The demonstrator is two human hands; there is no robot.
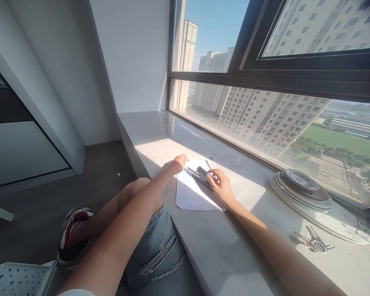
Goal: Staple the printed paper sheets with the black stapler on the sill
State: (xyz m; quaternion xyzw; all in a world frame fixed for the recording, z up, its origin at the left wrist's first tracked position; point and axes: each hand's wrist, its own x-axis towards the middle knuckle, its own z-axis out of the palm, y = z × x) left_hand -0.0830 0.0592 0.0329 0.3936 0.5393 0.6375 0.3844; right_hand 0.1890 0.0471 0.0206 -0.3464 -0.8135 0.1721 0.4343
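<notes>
White printed sheets of paper lie on the pale stone window ledge. A dark stapler-like object rests across the upper part of the sheets. My right hand has its fingers curled round the right end of this dark object. At the top left edge of the paper is my left hand, its fingers closed together; whatever they pinch is too small to make out. A small white strip and a tiny dark piece lie just beyond the dark object.
Stacked round plates stand at the right by the window. Nearer me lie metal keys or tools. A white perforated basket is on the floor at the lower left. My knees are beside the ledge.
</notes>
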